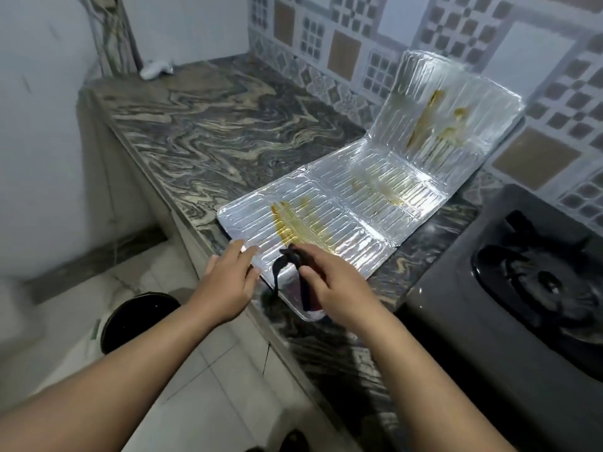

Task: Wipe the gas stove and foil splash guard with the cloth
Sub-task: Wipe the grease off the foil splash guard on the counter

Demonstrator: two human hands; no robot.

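Note:
The foil splash guard [365, 203] lies unfolded across the marbled counter, its far panel propped against the tiled wall. Yellow-brown grease streaks mark all three panels. My right hand [329, 282] pinches a small dark cloth [288, 259] over the near panel, and the cloth hangs down in a loop. My left hand [231, 275] rests with straight fingers on the near left corner of the foil. The dark gas stove [509, 288] sits to the right, one burner visible.
The marbled counter [202, 132] stretches back to a corner, where a white object [156, 69] lies. A patterned tile wall runs behind the foil. Below the counter's edge at left are a pale tiled floor and a round black container [137, 321].

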